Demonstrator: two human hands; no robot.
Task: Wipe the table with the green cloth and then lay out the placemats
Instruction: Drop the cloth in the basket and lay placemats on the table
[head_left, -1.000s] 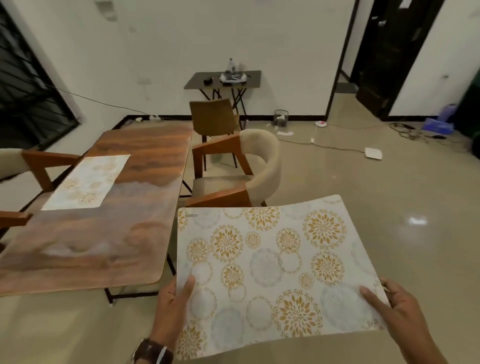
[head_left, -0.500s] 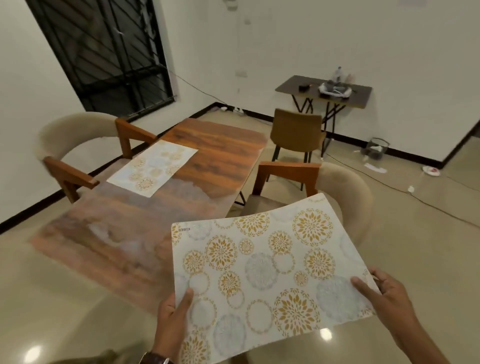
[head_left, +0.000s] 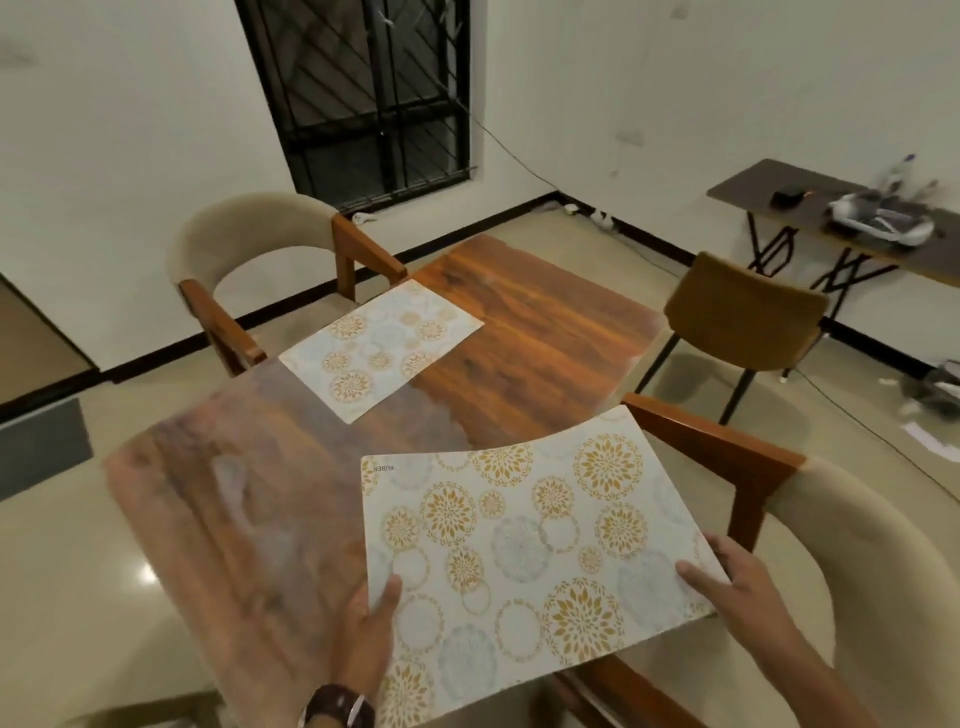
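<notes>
Both hands pinch one floral placemat (head_left: 524, 540), thumbs on top: the left hand (head_left: 366, 639) at its near-left edge, the right hand (head_left: 737, 592) at its right edge. The fingers beneath are hidden by the sheet. It hangs above the near right side of the wooden desk (head_left: 530, 332), perhaps not touching it; the view cannot settle that. A second placemat (head_left: 382, 345) lies flat on the far left side, by a cream chair (head_left: 244, 239). The desk's near end is blurred, and a watch (head_left: 337, 706) is cut off by the frame.
</notes>
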